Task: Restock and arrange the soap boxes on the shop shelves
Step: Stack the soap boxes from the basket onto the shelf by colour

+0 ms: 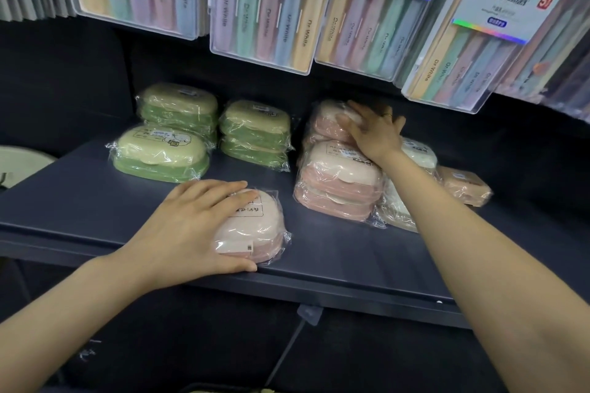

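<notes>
Left hand (pixel 188 226): fingers laid over the lid and thumb along the near edge of a single pink soap box (pixel 252 226), holding it flat near the front edge of the dark shelf (pixel 95 201).
Right hand (pixel 373 134): fingers spread and nearly straight, pressing on the rear pink stack (pixel 325 124) at the back of the shelf; ring on one finger.

Stock on shelf, all in clear film wrap:
- Front pink stack (pixel 338 182), directly before the rear pink stack, just right of the held box; lids cream-pink, bases pink.
- White soap boxes (pixel 415 153), right of the pink stacks, partly hidden behind the right forearm.
- Peach soap box (pixel 466 185), smaller and squarer, far right, beside the white ones.
- Single green soap box (pixel 159 153), left front, pale lid with printed label.
- Two green stacks behind it: left rear (pixel 178 112) and centre rear (pixel 255 134).

Above the shelf: hanging clear packs of pastel toothbrushes (pixel 265 19) marked "Dr. White".
</notes>
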